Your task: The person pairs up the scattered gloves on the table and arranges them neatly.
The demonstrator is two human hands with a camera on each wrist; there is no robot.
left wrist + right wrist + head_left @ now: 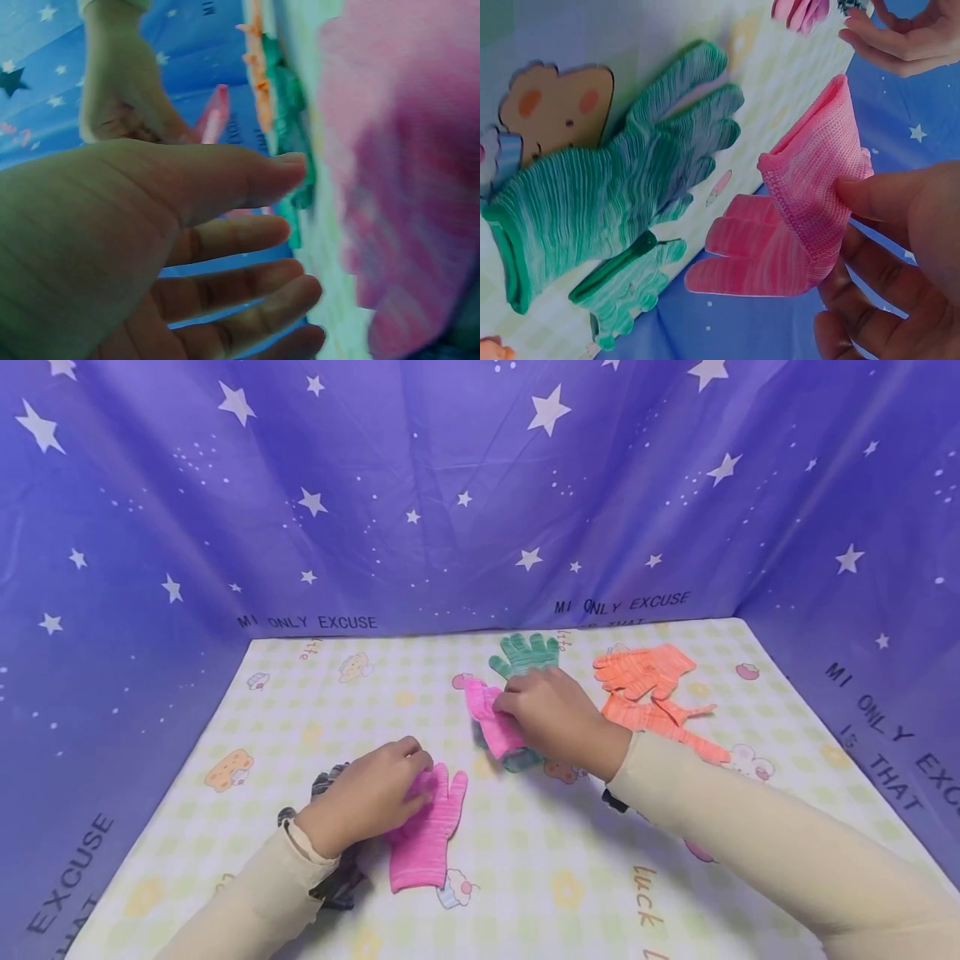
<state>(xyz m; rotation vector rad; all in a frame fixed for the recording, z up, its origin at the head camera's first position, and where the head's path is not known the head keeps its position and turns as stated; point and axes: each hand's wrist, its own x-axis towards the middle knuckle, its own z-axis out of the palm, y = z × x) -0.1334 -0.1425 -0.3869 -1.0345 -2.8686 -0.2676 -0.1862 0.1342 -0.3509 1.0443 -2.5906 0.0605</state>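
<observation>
My right hand pinches a pink knit glove by its cuff, with thumb and fingers. In the right wrist view the glove hangs off the cloth, its fingers dangling. Beneath it lie two green striped gloves, one partly past the other. My left hand hovers over a second pink glove that lies flat, fingers pointing away. In the left wrist view its fingers are loosely extended, apart from the glove and holding nothing. Black-and-grey gloves lie partly hidden under the left hand and forearm.
Two orange gloves lie at the back right, one overlapping the other. A small dark item shows under the right forearm. The table wears a checked cloth, and a purple star-print curtain stands around its back and sides.
</observation>
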